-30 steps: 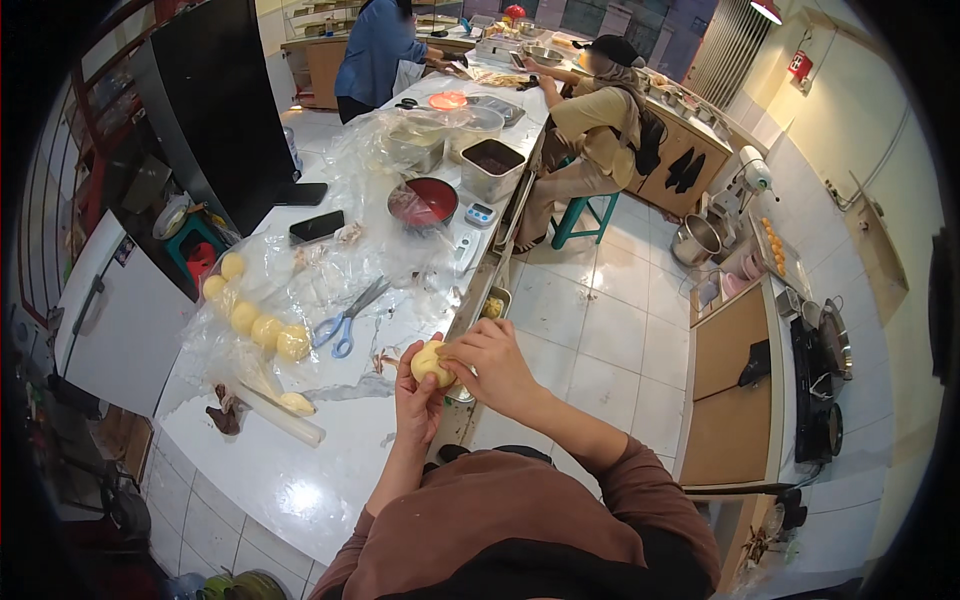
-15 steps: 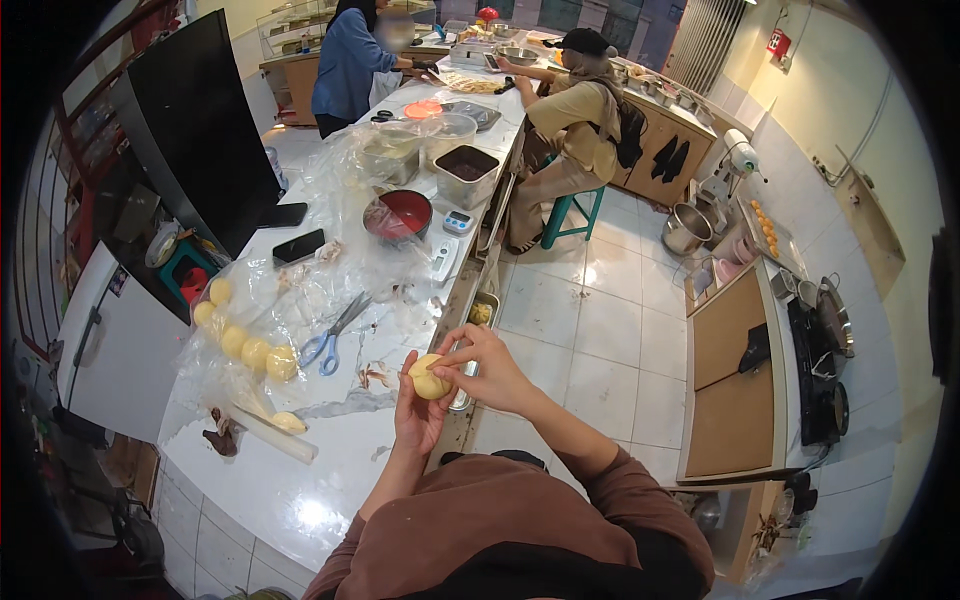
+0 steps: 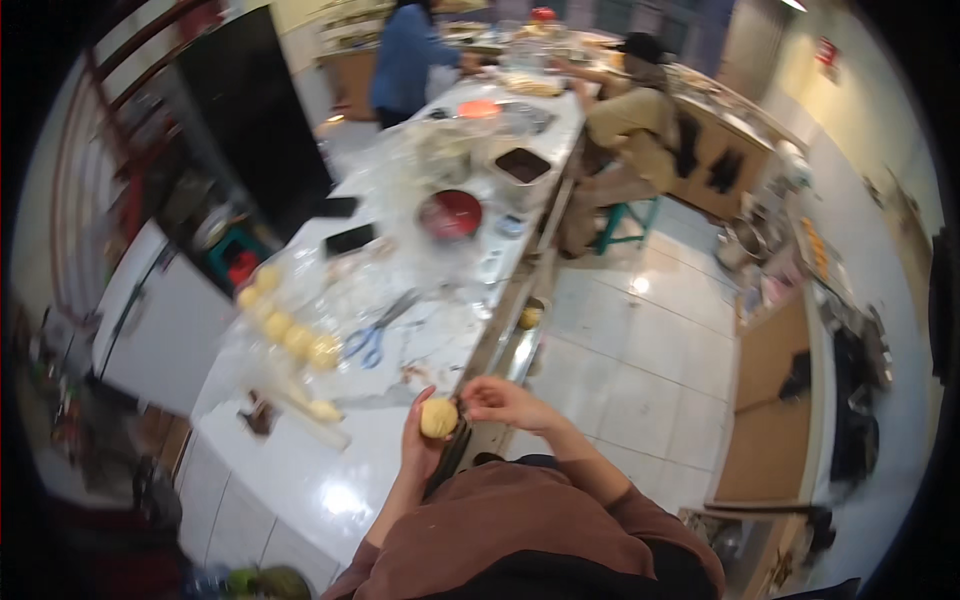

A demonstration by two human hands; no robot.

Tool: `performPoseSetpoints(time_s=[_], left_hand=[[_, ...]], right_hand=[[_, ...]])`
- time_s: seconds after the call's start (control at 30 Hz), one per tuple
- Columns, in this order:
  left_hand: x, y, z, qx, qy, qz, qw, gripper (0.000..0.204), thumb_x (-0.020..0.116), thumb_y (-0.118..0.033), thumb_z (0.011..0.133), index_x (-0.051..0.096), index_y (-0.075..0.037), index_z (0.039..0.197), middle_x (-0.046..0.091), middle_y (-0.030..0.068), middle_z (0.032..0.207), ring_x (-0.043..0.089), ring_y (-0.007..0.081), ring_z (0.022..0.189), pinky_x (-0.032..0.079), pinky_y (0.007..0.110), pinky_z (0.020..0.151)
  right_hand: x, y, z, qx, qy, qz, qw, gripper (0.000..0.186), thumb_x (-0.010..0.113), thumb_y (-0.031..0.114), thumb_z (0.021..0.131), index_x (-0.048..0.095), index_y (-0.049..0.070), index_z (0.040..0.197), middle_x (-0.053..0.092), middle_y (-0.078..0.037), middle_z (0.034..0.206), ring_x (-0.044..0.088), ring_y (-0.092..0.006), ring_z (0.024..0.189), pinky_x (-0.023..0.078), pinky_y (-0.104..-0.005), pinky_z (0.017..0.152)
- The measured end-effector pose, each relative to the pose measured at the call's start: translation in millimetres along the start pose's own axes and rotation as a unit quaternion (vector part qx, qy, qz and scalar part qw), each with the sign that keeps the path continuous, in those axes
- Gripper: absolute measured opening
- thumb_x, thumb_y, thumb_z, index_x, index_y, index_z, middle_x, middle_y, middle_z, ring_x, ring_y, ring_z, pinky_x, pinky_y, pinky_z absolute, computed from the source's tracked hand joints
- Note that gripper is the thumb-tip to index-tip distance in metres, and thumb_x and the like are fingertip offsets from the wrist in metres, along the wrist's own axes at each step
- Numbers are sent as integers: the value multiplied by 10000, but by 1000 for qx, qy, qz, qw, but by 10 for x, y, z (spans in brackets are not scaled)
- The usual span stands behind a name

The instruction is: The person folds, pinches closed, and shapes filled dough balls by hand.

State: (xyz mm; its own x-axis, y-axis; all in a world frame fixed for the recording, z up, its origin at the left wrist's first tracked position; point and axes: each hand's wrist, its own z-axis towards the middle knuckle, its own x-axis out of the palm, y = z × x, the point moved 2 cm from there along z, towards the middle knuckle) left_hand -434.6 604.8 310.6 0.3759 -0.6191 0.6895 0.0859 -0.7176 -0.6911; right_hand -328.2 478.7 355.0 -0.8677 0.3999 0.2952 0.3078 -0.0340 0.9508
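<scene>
In my left hand rests a smooth pale-yellow dough ball, held near the table's front edge with the fingers wrapped round its side. My right hand is just right of the ball and apart from it, with its fingertips drawn together in a pinch. Blur hides whatever may be between them. To the left on the table, a row of several dough balls lies under clear plastic. Beside it are blue-handled scissors and a whitish rolling pin with a small dough piece against it.
Farther along the table are two dark phones, a red-lined bowl, a metal tin with dark filling and small scales. A container with yellow contents sits below the table's right edge. Two people work at the far end.
My right hand has come off the dough ball and moved a little right. The whole scene has shifted right in the picture and is blurred. The ball stays in my left hand.
</scene>
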Motion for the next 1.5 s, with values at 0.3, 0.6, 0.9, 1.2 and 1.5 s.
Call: performPoseSetpoints(time_s=[0.3,0.6,0.9,1.2,1.5], left_hand=[[189,-637,202,20,60,-82,995,407,247,-353,871,326,-102,1181,479,120,1060,547,233,846,478,260,656],[-13,-178,-35,-86,16,-35,996,402,240,-348,872,361,-82,1148,440,95,1111,469,208,981,420,343,800],[-174,127,-67,-178,45,-93,979,337,302,-256,867,383,-41,1114,453,112,1064,505,201,924,478,328,725],[-307,243,5,-235,69,-136,960,324,334,-234,848,394,-34,1096,461,136,1041,521,218,896,487,327,716],[-171,231,90,-145,28,-207,967,301,350,-221,849,377,-75,1111,445,116,1068,505,223,915,465,330,744]], right_hand=[[-64,-41,16,23,-91,-79,993,134,598,95,728,524,57,832,490,45,637,459,-35,616,369,-148,596],[434,104,104,-276,-195,-445,830,244,626,139,655,570,35,869,548,-78,779,479,-225,734,406,-293,659],[393,-115,56,-222,-120,-510,822,96,590,105,660,602,58,742,521,-40,673,452,-204,684,391,-300,623],[306,-174,20,-173,-43,-539,823,102,578,105,598,586,67,692,546,-8,736,444,-182,741,335,-286,680],[410,-35,-42,-243,-185,-568,764,116,569,145,693,585,82,789,541,-10,734,462,-177,792,323,-303,727]])
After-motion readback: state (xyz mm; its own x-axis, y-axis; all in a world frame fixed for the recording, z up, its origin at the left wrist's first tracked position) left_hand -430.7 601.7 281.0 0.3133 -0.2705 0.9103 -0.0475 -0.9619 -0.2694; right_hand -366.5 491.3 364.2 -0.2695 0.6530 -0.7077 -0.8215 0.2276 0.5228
